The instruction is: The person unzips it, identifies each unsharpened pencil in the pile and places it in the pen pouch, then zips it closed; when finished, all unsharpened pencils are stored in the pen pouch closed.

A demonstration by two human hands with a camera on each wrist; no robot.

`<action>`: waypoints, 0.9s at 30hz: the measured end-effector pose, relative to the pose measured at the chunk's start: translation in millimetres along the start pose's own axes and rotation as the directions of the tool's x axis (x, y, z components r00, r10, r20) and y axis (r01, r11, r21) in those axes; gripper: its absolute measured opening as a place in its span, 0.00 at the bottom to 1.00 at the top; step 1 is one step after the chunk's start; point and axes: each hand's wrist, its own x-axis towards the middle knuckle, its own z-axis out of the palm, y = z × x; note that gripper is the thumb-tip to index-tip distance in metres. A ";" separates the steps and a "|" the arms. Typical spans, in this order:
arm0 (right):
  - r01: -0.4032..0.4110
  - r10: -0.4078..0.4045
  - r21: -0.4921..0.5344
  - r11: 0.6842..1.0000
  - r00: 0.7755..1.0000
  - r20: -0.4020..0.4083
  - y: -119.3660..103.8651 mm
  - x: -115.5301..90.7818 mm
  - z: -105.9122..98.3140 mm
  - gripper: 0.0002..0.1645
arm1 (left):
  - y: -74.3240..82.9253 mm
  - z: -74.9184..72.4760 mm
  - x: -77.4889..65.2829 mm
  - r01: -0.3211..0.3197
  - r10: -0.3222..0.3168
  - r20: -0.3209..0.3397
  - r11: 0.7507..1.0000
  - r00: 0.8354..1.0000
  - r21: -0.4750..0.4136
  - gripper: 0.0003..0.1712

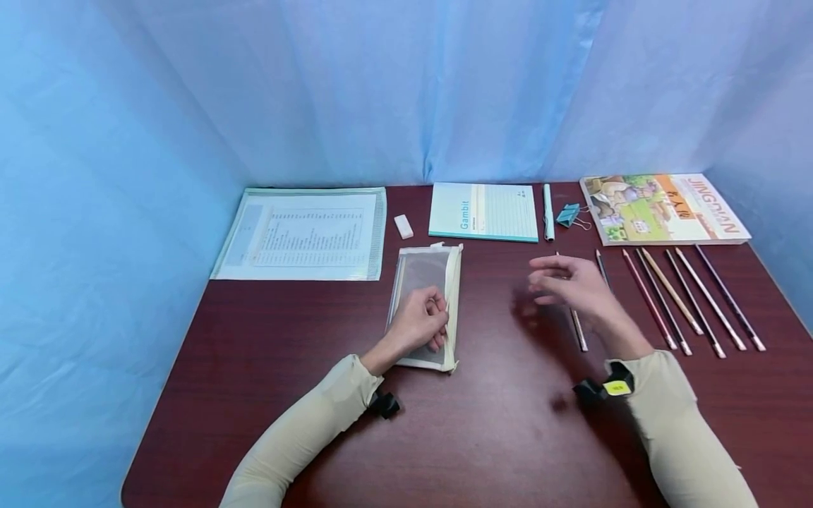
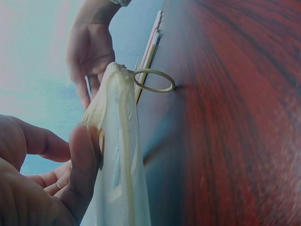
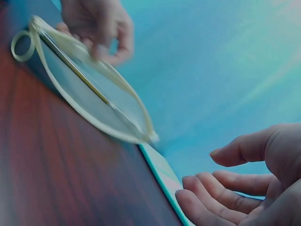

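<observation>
Cream-edged zip pouch (image 1: 419, 271), held at the rim.
Left hand (image 1: 419, 319): thumb and fingertip pinched one edge of the pouch, which gaped on the red-brown table (image 1: 483, 402). Right hand (image 1: 574, 286): fingers loosely parted, held nothing, over one pencil (image 1: 579, 331); more pencils (image 1: 671, 289) lay farther right.
</observation>
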 end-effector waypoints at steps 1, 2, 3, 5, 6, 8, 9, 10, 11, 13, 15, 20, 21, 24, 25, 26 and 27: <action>0.014 -0.014 0.031 0.999 1.000 -0.010 1.4 -2.2 -8.4 0.17 | -0.3 0.0 0.1 0.000 0.000 -0.001 1.000 1.000 0.000 0.04; 0.026 -0.025 0.052 0.998 0.999 -0.022 3.1 -4.5 -17.1 0.13 | -0.4 -0.1 0.1 -0.001 0.001 -0.001 1.000 1.000 -0.001 0.04; 0.038 -0.035 0.080 0.996 0.999 -0.035 5.1 -6.8 -26.0 0.11 | -0.5 -0.1 0.1 -0.001 0.001 -0.002 1.000 1.000 0.000 0.04; 0.062 -0.055 0.144 0.988 0.997 -0.052 9.9 -11.4 -43.9 0.13 | -0.5 -0.1 0.0 -0.003 0.003 -0.002 1.000 1.000 -0.001 0.04; 0.071 -0.062 0.164 0.984 0.996 -0.062 12.4 -14.0 -52.6 0.14 | -0.4 0.0 -0.1 -0.003 0.003 -0.002 1.000 1.000 0.000 0.04; 0.079 -0.063 0.216 0.973 0.995 -0.078 17.3 -18.6 -69.5 0.16 | 0.3 -0.2 -0.6 -0.006 0.006 -0.001 1.000 1.000 0.000 0.04; 0.082 -0.063 0.238 0.968 0.994 -0.084 19.6 -20.8 -77.4 0.17 | 0.5 -0.3 -0.6 -0.008 0.008 0.000 1.000 1.000 0.001 0.04; 0.083 -0.061 0.258 0.963 0.994 -0.093 22.0 -22.8 -85.1 0.17 | 0.6 -0.3 -0.7 -0.009 0.009 0.001 1.000 1.000 0.002 0.04; 0.080 -0.053 0.265 0.961 0.993 -0.106 24.2 -24.9 -92.1 0.17 | 0.9 -0.5 -0.9 -0.010 0.010 0.002 1.000 1.000 0.004 0.05; 0.065 -0.030 0.286 0.956 0.992 -0.125 28.4 -28.1 -105.0 0.17 | 0.8 -0.7 -0.9 -0.012 0.012 0.001 1.000 1.000 0.004 0.04; 0.036 0.004 0.269 0.963 0.989 -0.147 31.8 -31.3 -116.5 0.17 | 0.1 -0.7 -0.7 -0.009 0.009 0.001 1.000 1.000 0.005 0.04; -0.112 0.106 -0.012 0.994 0.963 -0.246 38.0 -38.7 -136.2 0.11 | -0.9 -0.6 0.0 0.002 -0.002 0.002 1.000 1.000 0.005 0.04; -0.145 0.118 -0.084 0.986 0.955 -0.271 39.3 -39.9 -138.7 0.09 | -1.1 -0.6 0.2 0.003 -0.003 0.004 1.000 1.000 0.004 0.04; -0.210 0.116 -0.260 0.943 0.935 -0.334 44.3 -42.0 -144.4 0.09 | -1.3 -0.5 0.5 0.007 -0.007 0.006 1.000 1.000 0.002 0.04; -0.220 0.107 -0.307 0.926 0.931 -0.348 46.0 -42.4 -146.2 0.13 | -1.3 -0.4 0.5 0.009 -0.009 0.005 1.000 1.000 0.002 0.04; -0.230 0.088 -0.372 0.899 0.928 -0.361 47.8 -42.7 -147.8 0.17 | -1.1 -0.4 0.4 0.010 -0.010 0.005 1.000 1.000 0.003 0.04; -0.238 0.068 -0.436 0.868 0.926 -0.370 49.7 -42.6 -149.2 0.21 | -1.0 -0.4 0.2 0.011 -0.011 0.005 1.000 1.000 0.004 0.04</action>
